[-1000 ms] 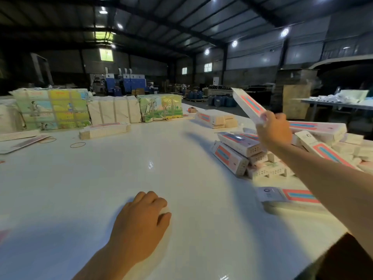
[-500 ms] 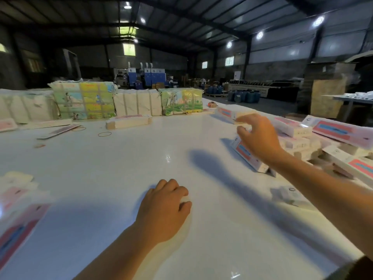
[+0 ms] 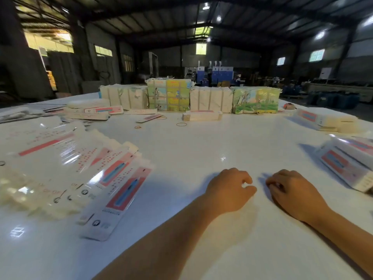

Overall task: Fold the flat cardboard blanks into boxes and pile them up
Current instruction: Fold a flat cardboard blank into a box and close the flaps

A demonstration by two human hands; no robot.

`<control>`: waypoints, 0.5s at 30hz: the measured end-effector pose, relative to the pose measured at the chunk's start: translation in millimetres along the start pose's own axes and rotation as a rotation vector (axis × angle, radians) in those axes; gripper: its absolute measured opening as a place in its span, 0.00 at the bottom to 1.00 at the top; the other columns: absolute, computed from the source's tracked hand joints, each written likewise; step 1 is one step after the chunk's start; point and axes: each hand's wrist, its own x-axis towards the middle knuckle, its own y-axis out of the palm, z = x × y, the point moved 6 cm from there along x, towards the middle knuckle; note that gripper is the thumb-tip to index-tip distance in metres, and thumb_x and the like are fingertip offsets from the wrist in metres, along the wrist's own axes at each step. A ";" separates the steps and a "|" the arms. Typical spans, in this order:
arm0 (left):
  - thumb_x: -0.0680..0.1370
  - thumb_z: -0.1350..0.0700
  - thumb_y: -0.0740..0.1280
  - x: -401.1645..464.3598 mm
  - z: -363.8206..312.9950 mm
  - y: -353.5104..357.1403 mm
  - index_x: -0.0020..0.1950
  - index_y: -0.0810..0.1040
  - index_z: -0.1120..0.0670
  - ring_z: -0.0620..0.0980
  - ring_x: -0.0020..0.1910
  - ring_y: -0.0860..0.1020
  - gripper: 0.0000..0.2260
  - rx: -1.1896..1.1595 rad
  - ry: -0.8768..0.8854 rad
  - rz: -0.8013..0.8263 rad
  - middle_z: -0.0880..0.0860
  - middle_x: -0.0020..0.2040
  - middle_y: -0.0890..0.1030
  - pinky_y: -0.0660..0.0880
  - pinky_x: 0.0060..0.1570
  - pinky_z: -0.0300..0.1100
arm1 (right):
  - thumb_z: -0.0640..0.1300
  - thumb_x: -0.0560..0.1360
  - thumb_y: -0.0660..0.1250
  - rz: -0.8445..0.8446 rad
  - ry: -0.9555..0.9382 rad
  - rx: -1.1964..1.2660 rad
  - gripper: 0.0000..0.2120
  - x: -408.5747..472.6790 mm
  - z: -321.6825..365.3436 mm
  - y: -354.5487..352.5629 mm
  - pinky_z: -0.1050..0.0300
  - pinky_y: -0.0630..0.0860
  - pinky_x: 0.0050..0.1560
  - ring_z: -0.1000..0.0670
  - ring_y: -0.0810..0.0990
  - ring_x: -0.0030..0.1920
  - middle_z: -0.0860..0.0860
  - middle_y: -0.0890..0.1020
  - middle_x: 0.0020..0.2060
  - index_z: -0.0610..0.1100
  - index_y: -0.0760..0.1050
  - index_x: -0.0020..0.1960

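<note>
Head view takes in a wide white table (image 3: 191,146) in a dim warehouse, and the work on it looks partly done. Along the far edge stand wrapped bundles (image 3: 210,98), some printed with bright pictures, some plain, with a low stack of blanks (image 3: 201,116) just in front of them. To the left a fanned spread of flat cardboard blanks (image 3: 84,174) lies unfolded, red and blue stripes showing through glare; judging by its bulk, plenty of folding remains. At the right edge sits a heap of folded boxes (image 3: 351,160), only partly in frame, and a second, smaller pile of boxes (image 3: 323,121) lies further back, so a fair number seem finished and stacked already. A few rubber bands (image 3: 181,124) lie loose near the middle of the far side.

Both forearms reach in from the bottom of the frame and meet near the centre. Left hand (image 3: 228,190) rests knuckles up on the bare surface, fingers loosely curled and holding nothing. Right hand (image 3: 292,190) lies just beside it, apart from it, fingers likewise curled under; whether anything is pinched beneath them cannot be told, though no blank or box shows in either hand
</note>
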 end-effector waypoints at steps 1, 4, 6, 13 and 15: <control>0.77 0.48 0.65 -1.3 7.2 -13.0 0.59 0.78 0.50 0.50 0.58 0.75 0.13 -0.076 -0.070 -0.015 0.50 0.58 0.77 0.71 0.61 0.46 | 0.37 0.74 0.64 -0.001 -0.005 0.012 0.08 0.4 -0.6 0.0 0.51 0.72 0.48 0.41 0.76 0.49 0.46 0.81 0.48 0.43 0.82 0.45; 0.76 0.49 0.65 -8.8 33.8 -62.1 0.59 0.77 0.52 0.52 0.56 0.76 0.14 -0.039 -0.243 -0.035 0.51 0.59 0.77 0.73 0.59 0.47 | 0.36 0.73 0.66 -0.027 -0.047 0.024 0.08 -0.1 1.3 -2.4 0.53 0.70 0.44 0.40 0.77 0.46 0.45 0.82 0.47 0.42 0.82 0.38; 0.76 0.48 0.64 -20.1 58.9 -102.6 0.59 0.76 0.54 0.54 0.55 0.75 0.15 0.184 -0.338 -0.069 0.53 0.58 0.76 0.73 0.55 0.46 | 0.36 0.72 0.67 -0.062 -0.084 0.020 0.08 -0.8 3.2 -5.0 0.54 0.69 0.42 0.39 0.79 0.42 0.45 0.84 0.45 0.40 0.80 0.34; 0.68 0.28 0.63 -91.7 153.0 -159.0 0.51 0.75 0.53 0.49 0.41 0.75 0.29 0.775 -0.711 0.185 0.49 0.41 0.76 0.70 0.41 0.42 | 0.34 0.72 0.66 -0.007 -0.077 0.037 0.09 1.3 -0.8 -2.2 0.55 0.68 0.41 0.40 0.78 0.43 0.45 0.82 0.42 0.43 0.80 0.35; 0.67 0.27 0.63 -93.4 164.3 -155.4 0.51 0.71 0.52 0.49 0.41 0.75 0.30 0.765 -0.726 0.155 0.50 0.41 0.75 0.71 0.41 0.42 | 0.33 0.72 0.66 -0.006 -0.075 0.036 0.10 -0.5 0.3 -4.3 0.54 0.68 0.41 0.40 0.78 0.43 0.45 0.81 0.41 0.43 0.80 0.36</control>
